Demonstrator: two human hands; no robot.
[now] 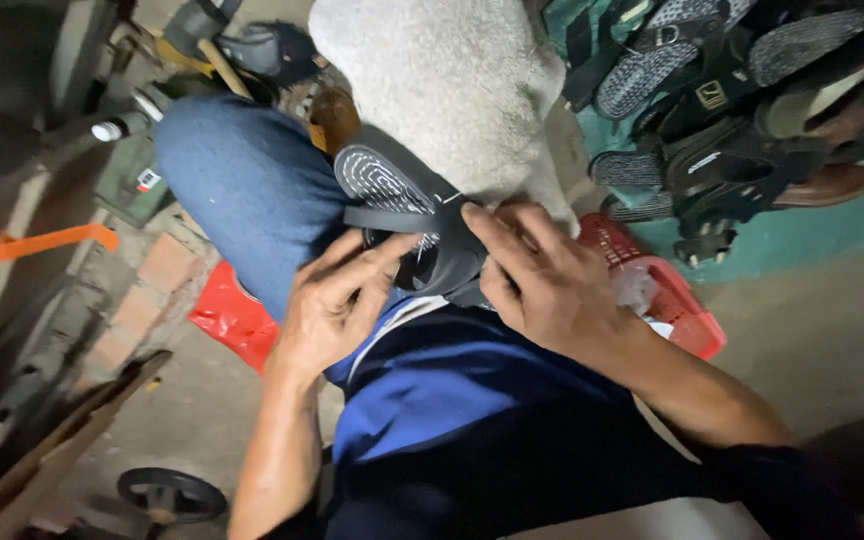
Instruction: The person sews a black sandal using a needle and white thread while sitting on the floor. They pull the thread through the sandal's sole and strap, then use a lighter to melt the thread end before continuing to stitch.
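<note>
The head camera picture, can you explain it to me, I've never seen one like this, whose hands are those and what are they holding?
There is no machine here. The picture comes from a camera worn on a person's head, looking down at their own lap and two bare hands. The left hand and the right hand both grip a dark sandal with a patterned sole, held over the person's knee in blue trousers. The left fingers hold it from below and the side; the right fingers press on its strap and edge. Just behind it is a large pale, rough sack-like bundle. To the right, on a green floor, lies a pile of sandals and shoes, and beside the right hand stands a red plastic basket. A red bag lies on the floor at the left.
</note>
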